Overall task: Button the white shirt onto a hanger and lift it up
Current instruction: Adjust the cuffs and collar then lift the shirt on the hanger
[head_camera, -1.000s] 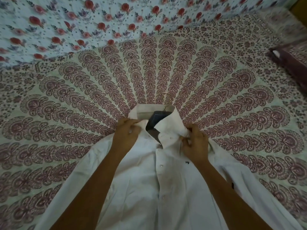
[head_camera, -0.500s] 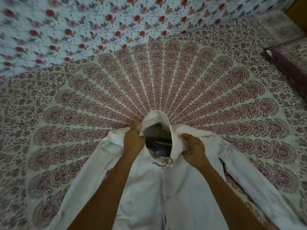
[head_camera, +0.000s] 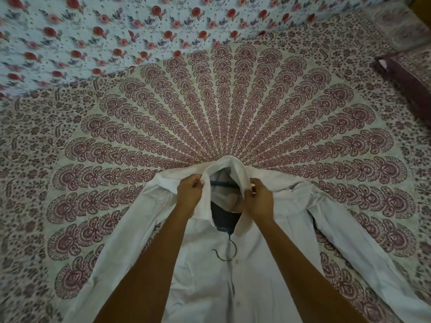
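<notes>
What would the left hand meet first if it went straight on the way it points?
Probably the raised collar of the white fabric shirt, which the left hand pinches; beyond it, the maroon-patterned bedsheet. Depth is unclear.

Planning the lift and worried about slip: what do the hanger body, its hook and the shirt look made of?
The hanger body looks dark and matte, likely plastic, though unsure. The hook is thin bent wire with a brassy glint: metal. The shirt is thin white woven cloth, creased, probably cotton.
</notes>
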Demonstrator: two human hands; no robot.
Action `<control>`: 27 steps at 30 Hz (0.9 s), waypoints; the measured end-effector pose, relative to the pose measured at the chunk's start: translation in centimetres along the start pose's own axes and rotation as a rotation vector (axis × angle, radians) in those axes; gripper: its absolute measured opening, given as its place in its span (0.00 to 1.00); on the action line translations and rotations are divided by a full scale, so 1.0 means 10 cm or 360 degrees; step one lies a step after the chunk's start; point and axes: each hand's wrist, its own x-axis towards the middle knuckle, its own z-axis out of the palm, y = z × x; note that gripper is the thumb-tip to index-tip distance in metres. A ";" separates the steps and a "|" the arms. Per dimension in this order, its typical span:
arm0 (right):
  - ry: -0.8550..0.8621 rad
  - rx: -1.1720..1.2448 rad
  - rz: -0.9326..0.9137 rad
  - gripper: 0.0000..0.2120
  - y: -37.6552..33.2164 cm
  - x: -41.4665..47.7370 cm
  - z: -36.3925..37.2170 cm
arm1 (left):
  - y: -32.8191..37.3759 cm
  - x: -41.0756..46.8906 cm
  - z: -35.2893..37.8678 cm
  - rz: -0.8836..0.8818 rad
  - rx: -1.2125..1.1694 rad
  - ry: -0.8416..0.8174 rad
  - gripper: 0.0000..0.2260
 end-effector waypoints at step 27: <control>-0.0678 0.0439 0.0043 0.18 -0.42 0.87 -0.65 | 0.16 0.68 -0.19 -0.0443 -0.0517 -0.0102 0.13</control>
